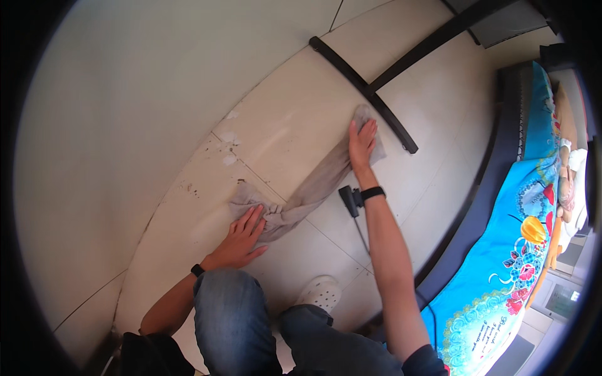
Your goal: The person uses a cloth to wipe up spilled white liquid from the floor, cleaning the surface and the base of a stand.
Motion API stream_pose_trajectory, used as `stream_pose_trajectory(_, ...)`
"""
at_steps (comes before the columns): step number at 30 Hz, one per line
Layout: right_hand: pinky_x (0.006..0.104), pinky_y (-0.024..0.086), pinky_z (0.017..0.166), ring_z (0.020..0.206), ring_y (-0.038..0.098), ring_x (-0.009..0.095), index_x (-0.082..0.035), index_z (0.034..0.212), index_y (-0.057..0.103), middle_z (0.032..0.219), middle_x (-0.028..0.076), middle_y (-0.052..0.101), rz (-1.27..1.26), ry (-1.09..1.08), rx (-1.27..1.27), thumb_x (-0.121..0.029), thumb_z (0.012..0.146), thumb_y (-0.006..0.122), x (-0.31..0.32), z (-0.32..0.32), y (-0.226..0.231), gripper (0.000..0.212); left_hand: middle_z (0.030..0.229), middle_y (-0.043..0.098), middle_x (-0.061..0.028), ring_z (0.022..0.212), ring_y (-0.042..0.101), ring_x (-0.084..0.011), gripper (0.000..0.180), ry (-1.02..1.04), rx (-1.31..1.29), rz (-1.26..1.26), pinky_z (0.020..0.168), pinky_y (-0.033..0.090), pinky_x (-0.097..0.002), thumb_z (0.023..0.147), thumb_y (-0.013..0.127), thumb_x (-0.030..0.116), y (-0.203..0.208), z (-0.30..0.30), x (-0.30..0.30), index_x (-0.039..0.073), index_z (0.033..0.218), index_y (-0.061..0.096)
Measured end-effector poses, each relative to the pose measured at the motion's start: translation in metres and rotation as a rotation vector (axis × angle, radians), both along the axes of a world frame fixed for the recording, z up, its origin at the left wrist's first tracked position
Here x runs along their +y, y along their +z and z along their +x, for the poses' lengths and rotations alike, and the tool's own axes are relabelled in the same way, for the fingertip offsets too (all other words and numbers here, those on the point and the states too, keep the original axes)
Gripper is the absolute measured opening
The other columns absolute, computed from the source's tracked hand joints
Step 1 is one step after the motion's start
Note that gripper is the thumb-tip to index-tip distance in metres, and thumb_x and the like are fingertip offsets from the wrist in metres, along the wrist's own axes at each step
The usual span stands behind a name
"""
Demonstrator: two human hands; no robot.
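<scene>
Left hand (pixel 243 233) and right hand (pixel 362 144) seemingly pressed flat.

Place: a home bedroom is indicated.
Evidence: a bed (pixel 501 276) with flowered blue sheet is seen beside a tiled floor (pixel 295 119).

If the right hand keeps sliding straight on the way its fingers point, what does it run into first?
The right hand lies flat on the grey cloth, fingers pointing up-frame. Straight ahead, past the cloth's end, it would probably meet the black bar lying on the tiled floor, though depth is hard to judge.
</scene>
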State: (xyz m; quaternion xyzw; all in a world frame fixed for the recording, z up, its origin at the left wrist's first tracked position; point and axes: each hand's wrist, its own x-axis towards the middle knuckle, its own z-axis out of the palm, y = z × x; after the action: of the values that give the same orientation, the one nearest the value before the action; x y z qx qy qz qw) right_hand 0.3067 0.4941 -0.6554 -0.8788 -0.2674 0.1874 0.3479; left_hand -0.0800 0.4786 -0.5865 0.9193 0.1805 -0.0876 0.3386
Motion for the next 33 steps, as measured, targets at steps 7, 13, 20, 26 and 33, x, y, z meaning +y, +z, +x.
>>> stream_pose_trajectory(7, 0.0451, 0.005, 0.117, 0.148, 0.009, 0.025, -0.002, 0.150, 0.019, 0.159, 0.013, 0.016, -0.033, 0.278, -0.123, -0.053, 0.096, 0.039, 0.039, -0.001, 0.004, 0.077, 0.157, 0.011, -0.0213, 0.144, 0.014, -0.0362, 0.061, 0.020, 0.015, -0.004, 0.109, 0.023, -0.0483, 0.095, 0.052, 0.035, 0.002, 0.000, 0.003, -0.004, 0.139, 0.035)
stream_pose_trajectory(13, 0.0449, 0.006, 0.117, 0.147, 0.011, 0.024, -0.005, 0.151, 0.021, 0.158, 0.011, 0.019, 0.009, 0.579, -0.093, -0.048, 0.099, 0.034, 0.045, -0.069, 0.002, 0.068, 0.157, 0.013, -0.0212, 0.143, 0.017, -0.0370, 0.060, 0.033, -0.027, -0.025, 0.109, 0.024, -0.0478, 0.094, 0.056, 0.033, 0.001, -0.009, 0.006, -0.003, 0.138, 0.036)
stream_pose_trajectory(20, 0.0407, 0.001, 0.118, 0.148, 0.005, 0.022, -0.007, 0.153, 0.012, 0.161, 0.009, 0.011, 0.072, 0.547, 0.123, -0.048, 0.101, 0.026, -0.022, -0.092, 0.018, 0.068, 0.150, 0.029, -0.0151, 0.135, 0.031, -0.0332, 0.050, 0.161, -0.097, 0.159, 0.105, 0.034, -0.0424, 0.092, 0.057, 0.022, -0.007, -0.036, -0.010, 0.003, 0.136, 0.042)
stream_pose_trajectory(26, 0.0420, -0.003, 0.117, 0.148, -0.001, 0.029, -0.002, 0.152, 0.006, 0.160, 0.017, 0.006, 0.057, 0.371, 0.051, -0.045, 0.100, 0.037, -0.100, -0.097, 0.013, 0.075, 0.134, 0.041, -0.0184, 0.121, 0.041, -0.0378, 0.052, 0.497, -0.010, 0.101, 0.100, 0.040, -0.0422, 0.087, 0.059, 0.018, -0.009, -0.106, -0.073, 0.005, 0.135, 0.044)
stream_pose_trajectory(33, 0.0499, -0.006, 0.115, 0.147, -0.009, 0.032, -0.002, 0.152, -0.004, 0.159, 0.019, -0.006, -0.060, 0.316, 0.096, -0.053, 0.087, 0.059, -0.137, -0.152, 0.010, 0.104, 0.138, 0.035, -0.0213, 0.124, 0.037, -0.0393, 0.055, 0.937, 0.080, 0.262, 0.102, 0.035, -0.0453, 0.091, 0.057, 0.022, -0.009, -0.149, -0.080, -0.004, 0.135, 0.036)
